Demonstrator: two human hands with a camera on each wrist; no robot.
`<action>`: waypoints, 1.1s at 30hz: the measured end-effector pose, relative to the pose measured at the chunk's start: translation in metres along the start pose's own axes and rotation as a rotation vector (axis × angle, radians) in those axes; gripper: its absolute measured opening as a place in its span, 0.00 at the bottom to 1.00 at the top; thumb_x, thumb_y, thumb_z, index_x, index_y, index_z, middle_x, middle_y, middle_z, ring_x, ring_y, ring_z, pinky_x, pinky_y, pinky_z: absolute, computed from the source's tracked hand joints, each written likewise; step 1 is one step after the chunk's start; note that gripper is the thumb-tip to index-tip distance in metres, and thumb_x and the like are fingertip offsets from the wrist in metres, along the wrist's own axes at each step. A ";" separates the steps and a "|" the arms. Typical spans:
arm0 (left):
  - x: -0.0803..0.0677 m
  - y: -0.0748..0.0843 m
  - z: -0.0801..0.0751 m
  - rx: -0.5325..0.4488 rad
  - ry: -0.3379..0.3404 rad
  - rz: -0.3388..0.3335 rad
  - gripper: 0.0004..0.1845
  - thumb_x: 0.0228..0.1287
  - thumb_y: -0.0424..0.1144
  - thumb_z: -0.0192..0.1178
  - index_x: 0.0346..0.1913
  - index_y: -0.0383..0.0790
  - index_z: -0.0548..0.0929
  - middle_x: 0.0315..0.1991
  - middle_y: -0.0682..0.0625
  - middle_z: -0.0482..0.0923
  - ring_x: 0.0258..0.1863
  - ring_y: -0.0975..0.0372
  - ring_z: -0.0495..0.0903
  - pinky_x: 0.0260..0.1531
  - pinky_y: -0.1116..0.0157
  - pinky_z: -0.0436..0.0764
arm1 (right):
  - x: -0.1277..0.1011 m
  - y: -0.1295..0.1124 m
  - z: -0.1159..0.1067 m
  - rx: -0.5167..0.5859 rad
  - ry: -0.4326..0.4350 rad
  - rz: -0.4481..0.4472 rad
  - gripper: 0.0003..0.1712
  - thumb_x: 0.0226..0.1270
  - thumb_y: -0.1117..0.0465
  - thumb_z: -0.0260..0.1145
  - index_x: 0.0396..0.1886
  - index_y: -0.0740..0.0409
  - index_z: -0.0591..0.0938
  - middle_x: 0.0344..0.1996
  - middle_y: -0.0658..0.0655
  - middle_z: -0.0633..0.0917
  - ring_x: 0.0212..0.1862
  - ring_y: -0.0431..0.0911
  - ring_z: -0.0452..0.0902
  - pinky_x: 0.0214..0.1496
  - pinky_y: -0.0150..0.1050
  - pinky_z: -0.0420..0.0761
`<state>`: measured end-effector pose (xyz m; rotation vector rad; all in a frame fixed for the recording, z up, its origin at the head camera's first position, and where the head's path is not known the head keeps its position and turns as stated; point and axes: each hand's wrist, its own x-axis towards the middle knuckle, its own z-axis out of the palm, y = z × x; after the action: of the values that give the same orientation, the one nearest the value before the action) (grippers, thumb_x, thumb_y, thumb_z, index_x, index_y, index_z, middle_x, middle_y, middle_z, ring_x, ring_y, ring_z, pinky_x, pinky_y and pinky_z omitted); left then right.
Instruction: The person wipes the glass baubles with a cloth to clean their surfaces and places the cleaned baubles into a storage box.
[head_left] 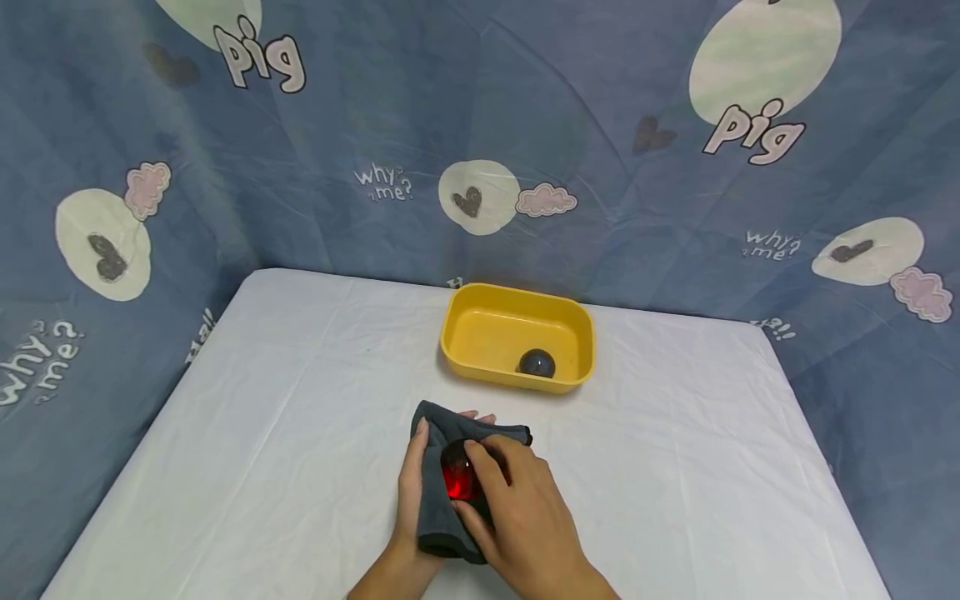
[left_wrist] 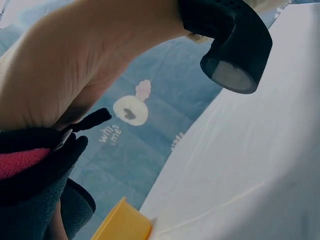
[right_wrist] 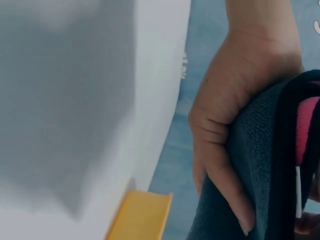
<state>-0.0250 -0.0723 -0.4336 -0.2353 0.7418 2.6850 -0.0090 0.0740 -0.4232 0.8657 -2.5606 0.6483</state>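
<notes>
A glossy red ball (head_left: 459, 481) sits in the fuzzy grey cloth (head_left: 442, 500) we cup with our left hand (head_left: 411, 483), our right hand (head_left: 517, 517) gripping it, near the smooth yellow tub (head_left: 480, 333).

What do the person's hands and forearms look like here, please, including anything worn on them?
Both hands, left hand and right hand, are bare, without gloves, rings or visible sleeves. A black strap wraps the left wrist, carrying a round camera-like lens.
</notes>
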 end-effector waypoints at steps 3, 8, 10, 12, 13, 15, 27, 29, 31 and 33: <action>0.000 0.001 0.001 -0.033 0.019 -0.015 0.35 0.79 0.70 0.37 0.71 0.46 0.61 0.64 0.51 0.73 0.65 0.59 0.72 0.69 0.60 0.70 | 0.003 -0.001 0.000 0.007 0.003 -0.015 0.38 0.61 0.51 0.82 0.68 0.58 0.78 0.57 0.60 0.79 0.57 0.50 0.77 0.54 0.51 0.82; 0.001 0.003 0.003 -0.063 0.042 -0.041 0.35 0.77 0.72 0.38 0.69 0.48 0.62 0.60 0.53 0.73 0.61 0.61 0.73 0.67 0.61 0.71 | 0.006 -0.001 -0.001 0.002 0.003 -0.017 0.38 0.62 0.51 0.81 0.68 0.58 0.77 0.57 0.60 0.80 0.57 0.50 0.77 0.54 0.50 0.82; 0.001 0.004 0.003 -0.067 0.050 -0.046 0.35 0.77 0.72 0.38 0.70 0.49 0.62 0.60 0.53 0.73 0.61 0.61 0.73 0.67 0.61 0.71 | 0.006 0.000 0.000 -0.006 0.011 -0.022 0.38 0.61 0.51 0.81 0.68 0.59 0.78 0.56 0.60 0.80 0.57 0.50 0.77 0.54 0.50 0.82; 0.001 0.004 0.003 -0.055 0.054 -0.045 0.36 0.77 0.73 0.38 0.70 0.49 0.61 0.61 0.53 0.72 0.62 0.61 0.72 0.67 0.61 0.71 | 0.006 0.000 0.001 -0.020 0.026 -0.031 0.39 0.61 0.51 0.81 0.67 0.60 0.77 0.56 0.60 0.80 0.56 0.50 0.77 0.53 0.50 0.82; 0.000 0.004 0.003 -0.044 0.054 -0.047 0.36 0.77 0.73 0.38 0.71 0.49 0.61 0.61 0.53 0.72 0.62 0.61 0.72 0.67 0.61 0.71 | 0.006 0.000 0.002 -0.029 0.032 -0.033 0.39 0.61 0.51 0.81 0.67 0.60 0.78 0.55 0.60 0.80 0.56 0.50 0.77 0.52 0.50 0.82; 0.000 0.003 0.002 -0.036 0.051 -0.043 0.37 0.77 0.73 0.37 0.71 0.48 0.61 0.62 0.53 0.72 0.63 0.61 0.72 0.68 0.61 0.71 | 0.006 -0.001 0.003 -0.041 0.040 -0.034 0.38 0.62 0.50 0.79 0.67 0.62 0.77 0.54 0.60 0.80 0.55 0.51 0.77 0.51 0.50 0.82; -0.004 0.000 -0.006 -0.024 0.027 -0.055 0.36 0.77 0.73 0.36 0.69 0.48 0.61 0.63 0.53 0.71 0.64 0.62 0.72 0.69 0.61 0.70 | 0.008 -0.001 0.006 -0.114 0.079 0.044 0.33 0.76 0.34 0.61 0.49 0.62 0.83 0.39 0.54 0.81 0.41 0.48 0.70 0.44 0.42 0.75; -0.002 0.000 -0.005 -0.044 0.027 -0.053 0.35 0.77 0.73 0.36 0.68 0.48 0.62 0.62 0.53 0.71 0.63 0.62 0.73 0.69 0.61 0.71 | 0.009 0.000 0.007 -0.112 0.073 0.071 0.32 0.75 0.33 0.62 0.44 0.60 0.83 0.34 0.52 0.78 0.38 0.47 0.67 0.42 0.40 0.72; -0.001 0.000 -0.005 -0.055 0.032 -0.053 0.35 0.77 0.72 0.37 0.68 0.48 0.63 0.62 0.53 0.71 0.62 0.62 0.74 0.68 0.61 0.72 | 0.010 0.002 0.007 -0.118 0.073 0.087 0.32 0.73 0.31 0.63 0.39 0.58 0.83 0.31 0.50 0.76 0.36 0.46 0.65 0.39 0.39 0.70; -0.001 0.000 -0.004 -0.051 0.037 -0.051 0.35 0.77 0.72 0.37 0.68 0.48 0.63 0.62 0.53 0.71 0.63 0.62 0.74 0.68 0.61 0.72 | 0.011 0.003 0.008 -0.118 0.068 0.102 0.31 0.72 0.30 0.63 0.37 0.56 0.83 0.29 0.49 0.74 0.35 0.46 0.65 0.38 0.38 0.69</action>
<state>-0.0240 -0.0747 -0.4369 -0.3125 0.6700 2.6600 -0.0206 0.0664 -0.4250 0.6669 -2.5652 0.5391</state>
